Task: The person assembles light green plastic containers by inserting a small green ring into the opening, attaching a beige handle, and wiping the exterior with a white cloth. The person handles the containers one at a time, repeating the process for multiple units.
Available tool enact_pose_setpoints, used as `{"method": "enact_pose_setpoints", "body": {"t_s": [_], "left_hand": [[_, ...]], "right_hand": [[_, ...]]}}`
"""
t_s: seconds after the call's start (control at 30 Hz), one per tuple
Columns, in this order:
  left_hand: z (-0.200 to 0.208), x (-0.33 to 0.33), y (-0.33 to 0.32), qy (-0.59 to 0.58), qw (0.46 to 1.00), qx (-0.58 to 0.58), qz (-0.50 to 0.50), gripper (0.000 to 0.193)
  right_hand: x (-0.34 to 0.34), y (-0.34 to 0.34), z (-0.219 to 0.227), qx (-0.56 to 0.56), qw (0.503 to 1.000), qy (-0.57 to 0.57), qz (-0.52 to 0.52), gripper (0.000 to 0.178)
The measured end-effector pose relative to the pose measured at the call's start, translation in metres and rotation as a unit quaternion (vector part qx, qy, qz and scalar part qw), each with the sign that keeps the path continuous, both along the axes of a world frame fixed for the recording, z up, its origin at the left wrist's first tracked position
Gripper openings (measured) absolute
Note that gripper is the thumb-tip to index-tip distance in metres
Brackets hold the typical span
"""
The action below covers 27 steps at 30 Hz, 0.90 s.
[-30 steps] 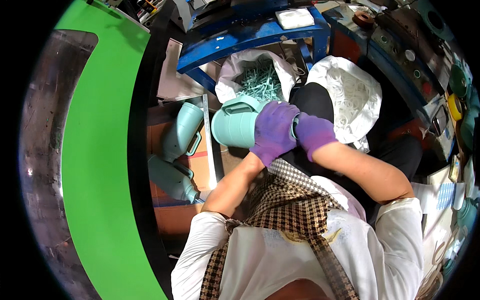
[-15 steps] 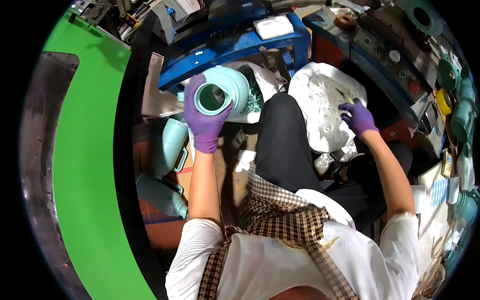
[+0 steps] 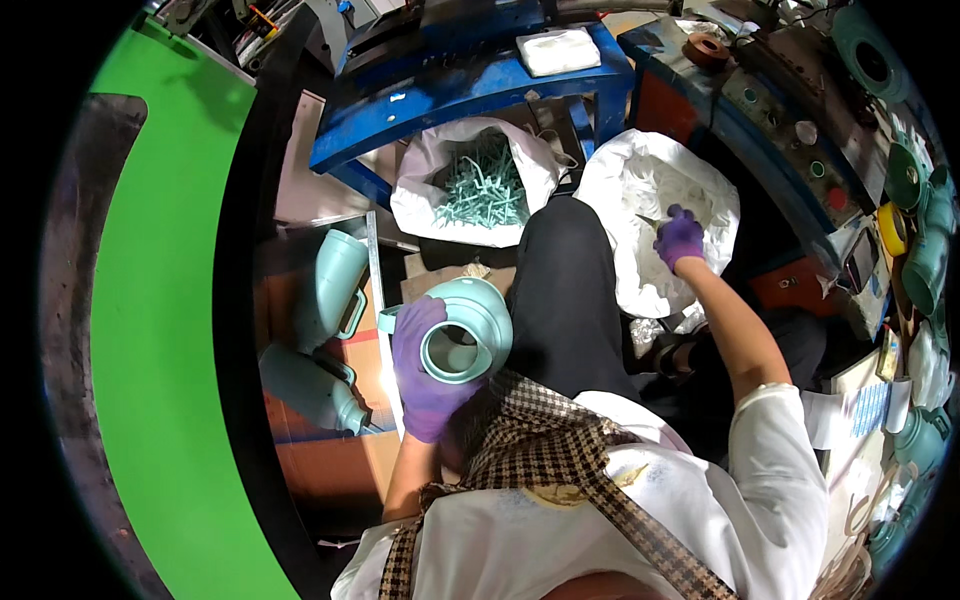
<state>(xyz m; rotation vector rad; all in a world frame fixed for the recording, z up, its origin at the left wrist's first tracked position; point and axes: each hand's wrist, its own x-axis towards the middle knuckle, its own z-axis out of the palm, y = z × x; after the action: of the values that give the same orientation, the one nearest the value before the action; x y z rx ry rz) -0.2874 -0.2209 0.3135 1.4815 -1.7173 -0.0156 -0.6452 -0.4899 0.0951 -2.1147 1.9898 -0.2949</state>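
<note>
My left hand (image 3: 425, 375), in a purple glove, is closed around a pale teal plastic flask casing (image 3: 485, 305) by my left thigh. The casing's round open mouth faces up toward me, and its handle sticks out to the left. My right hand (image 3: 681, 237), also gloved in purple, is over a white bag (image 3: 612, 180) that holds translucent ring-shaped pieces (image 3: 650, 185). Its fingers are curled around a slim tool (image 3: 651, 219) that looks like a small knife, mostly hidden by the hand.
Left of my knee stands a white bag (image 3: 415, 200) full of teal plastic scraps (image 3: 485, 185). Two more teal casings (image 3: 340, 280) lie in a carton at my left. A blue metal bench (image 3: 450, 105) stands ahead; a control panel (image 3: 790, 135) is at the right.
My left hand has brought the flask casing down and toward my body, uncovering the bag of teal scraps. My right hand has shifted slightly left over the white bag.
</note>
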Motion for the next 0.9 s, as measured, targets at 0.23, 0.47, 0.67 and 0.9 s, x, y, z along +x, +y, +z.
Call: {"method": "enact_pose_setpoints", "body": {"t_s": [0.23,0.47,0.67,0.9], "left_hand": [[0.015,-0.004,-0.017,-0.053,0.997,-0.017,-0.056,0.074],[0.036,-0.015,-0.032,-0.009,0.993,0.016,-0.119,0.072],[0.029,-0.027,-0.035,-0.023,0.991,-0.04,-0.122,0.062],[0.022,-0.039,-0.039,-0.041,0.992,-0.044,-0.111,0.058]], "right_hand": [[0.031,0.072,0.192,-0.108,0.928,-0.307,0.18,0.025],[0.11,0.185,0.282,0.024,0.746,-0.476,0.465,0.031],[0.145,0.193,0.267,-0.069,0.844,-0.297,0.44,0.023],[0.147,0.204,0.252,-0.105,0.892,-0.195,0.394,0.018]]}}
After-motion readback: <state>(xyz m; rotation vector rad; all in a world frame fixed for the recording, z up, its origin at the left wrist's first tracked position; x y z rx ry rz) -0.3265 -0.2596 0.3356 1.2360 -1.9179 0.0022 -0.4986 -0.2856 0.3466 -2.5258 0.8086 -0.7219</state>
